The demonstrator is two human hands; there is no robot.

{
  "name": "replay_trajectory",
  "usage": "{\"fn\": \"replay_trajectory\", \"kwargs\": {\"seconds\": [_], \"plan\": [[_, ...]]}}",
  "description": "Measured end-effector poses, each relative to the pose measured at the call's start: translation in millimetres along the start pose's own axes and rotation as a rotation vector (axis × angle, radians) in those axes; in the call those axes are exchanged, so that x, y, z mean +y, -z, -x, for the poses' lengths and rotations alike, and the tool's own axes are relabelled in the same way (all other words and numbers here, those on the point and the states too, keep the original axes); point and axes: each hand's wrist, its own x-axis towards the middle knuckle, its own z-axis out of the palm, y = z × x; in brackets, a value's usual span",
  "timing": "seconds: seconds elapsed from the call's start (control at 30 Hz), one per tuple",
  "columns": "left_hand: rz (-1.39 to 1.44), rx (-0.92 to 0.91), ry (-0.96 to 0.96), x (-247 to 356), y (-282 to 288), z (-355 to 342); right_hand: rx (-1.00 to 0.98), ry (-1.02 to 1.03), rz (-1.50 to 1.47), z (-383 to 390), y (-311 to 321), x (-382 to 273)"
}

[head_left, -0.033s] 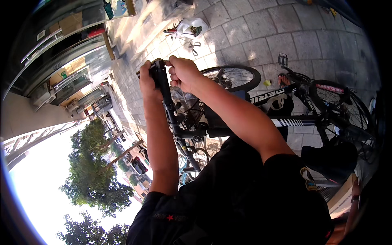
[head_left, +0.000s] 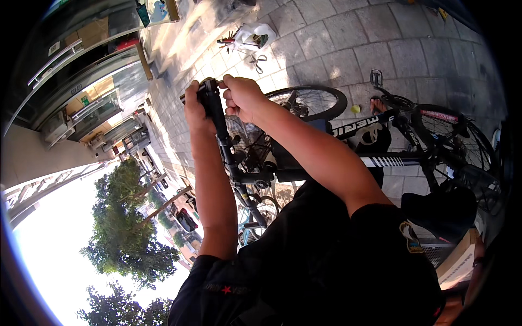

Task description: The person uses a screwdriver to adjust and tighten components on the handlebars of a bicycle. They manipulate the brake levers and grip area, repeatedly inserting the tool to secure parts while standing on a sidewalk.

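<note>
My left hand (head_left: 196, 111) is closed round a black fitting (head_left: 209, 93) at the far end of the bicycle's handlebar (head_left: 224, 142). Opposite it, my right hand (head_left: 243, 99) has its fingers curled and its thumb and forefinger pinched at the fitting's right side. Something small and thin shows between those fingertips, too small to name. The black bicycle (head_left: 350, 126), with white lettering and stripes on its frame, runs rightward beneath my right forearm. Its front wheel lies partly behind that arm, and a wire basket (head_left: 244, 130) shows below my right hand.
On the paving (head_left: 348, 32) beyond my hands lie a white bag (head_left: 256, 38) with tools sticking out and a pair of scissors (head_left: 258, 64). A glass shopfront (head_left: 81, 65) stands at left. A cardboard box (head_left: 457, 263) is at lower right, beside another person's arm (head_left: 470, 290).
</note>
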Motion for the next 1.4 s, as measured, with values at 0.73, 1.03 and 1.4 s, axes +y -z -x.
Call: {"fn": "replay_trajectory", "kwargs": {"seconds": [0.73, 1.03, 1.4], "plan": [[-0.017, 0.084, -0.171, -8, 0, 3, 0.006, -0.070, 0.537, -11, -3, -46], [-0.057, 0.136, -0.194, -4, -3, 13, 0.057, 0.046, 0.622, -13, -6, -30], [-0.104, 0.180, -0.281, -8, -9, 12, 0.158, 0.161, 0.884, 50, -4, -15]]}}
